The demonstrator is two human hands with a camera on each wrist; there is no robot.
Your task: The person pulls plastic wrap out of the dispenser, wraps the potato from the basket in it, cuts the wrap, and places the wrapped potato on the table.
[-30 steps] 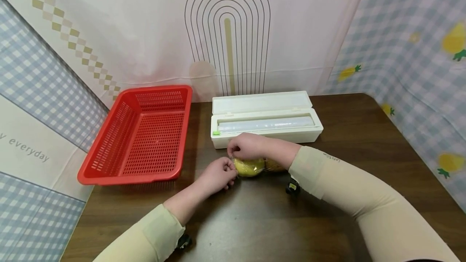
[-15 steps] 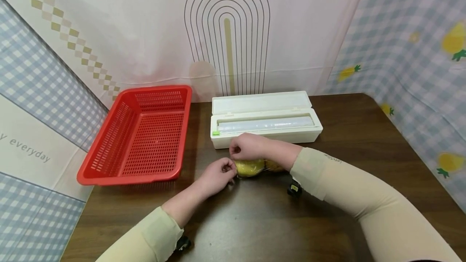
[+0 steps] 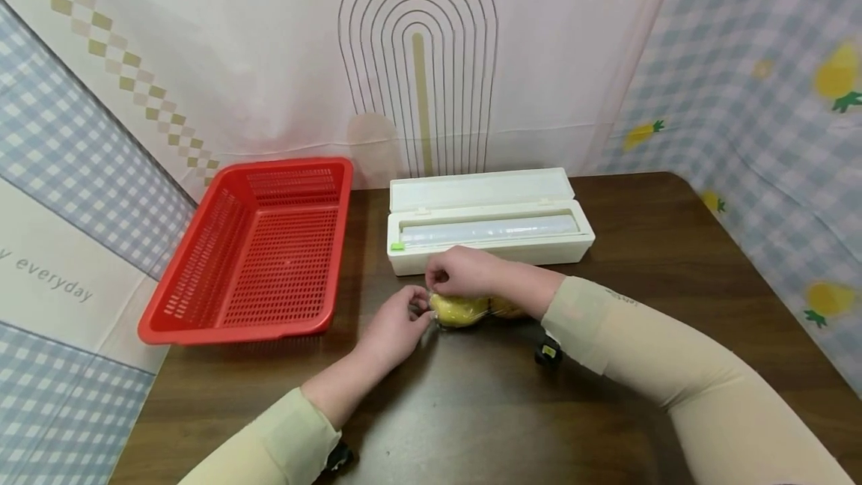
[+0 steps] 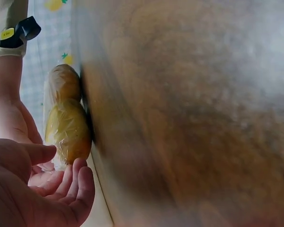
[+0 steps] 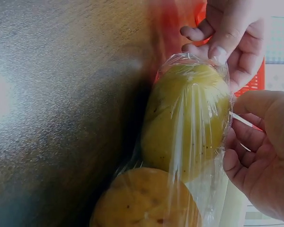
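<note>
Two oval, mango-like fruits lie end to end in clear cling film (image 5: 184,113). The nearer one to my hands is a yellow-green fruit (image 3: 460,311); behind it is an orange-brown spotted fruit (image 5: 144,201). My left hand (image 3: 396,328) is at the left end of the wrapped pair, thumb and fingers spread apart, fingertips right at the film. Reaching over from the far side, my right hand (image 3: 461,272) pinches the film's edge between thumb and fingers. Part of the orange-brown fruit is hidden under my right forearm in the head view.
A white cling film box (image 3: 491,249) stands behind the hands, lid raised, with a film roll (image 3: 491,230) inside. To the left is a red plastic basket (image 3: 283,268). Patterned cloth (image 3: 283,58) hangs behind the brown wooden table (image 3: 471,410).
My left hand's fingers have uncurled and spread at the film's end. My right hand has stayed nearly still at the film's edge. The fruits have hardly moved.
</note>
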